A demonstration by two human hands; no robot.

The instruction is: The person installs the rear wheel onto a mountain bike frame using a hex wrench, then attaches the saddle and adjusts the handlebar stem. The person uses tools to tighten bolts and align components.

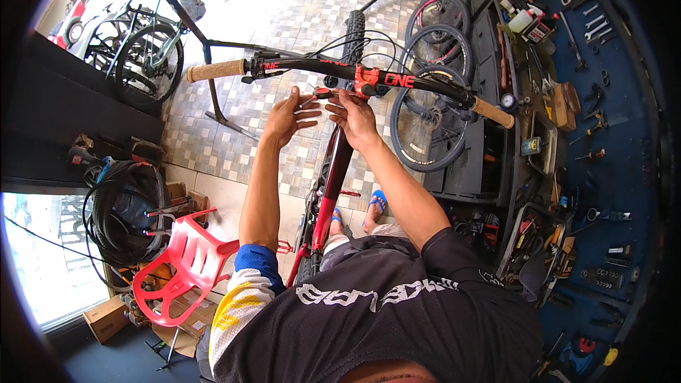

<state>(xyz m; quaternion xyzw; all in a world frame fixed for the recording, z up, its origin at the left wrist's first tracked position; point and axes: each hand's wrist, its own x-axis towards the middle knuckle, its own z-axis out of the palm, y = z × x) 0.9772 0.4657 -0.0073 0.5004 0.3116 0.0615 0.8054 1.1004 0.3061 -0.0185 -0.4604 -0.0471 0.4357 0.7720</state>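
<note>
A red and black bicycle frame (333, 177) stands in front of me, its black handlebar (319, 67) with cork-coloured grips running across the view. A red stem (365, 79) clamps the bar at its middle. My left hand (289, 117) is spread with fingers apart just below the bar, fingertips near a small red and black part (323, 92) at the steering head. My right hand (355, 117) pinches that part from the right, just under the stem. The front tyre (353, 28) shows beyond the bar.
A red plastic chair (186, 266) lies tipped at lower left beside a pile of tyres (124, 213). Loose wheels (433, 110) lean against a workbench on the right. A blue tool wall (603, 99) holds wrenches and several tools. Other bicycles (149, 50) stand at upper left.
</note>
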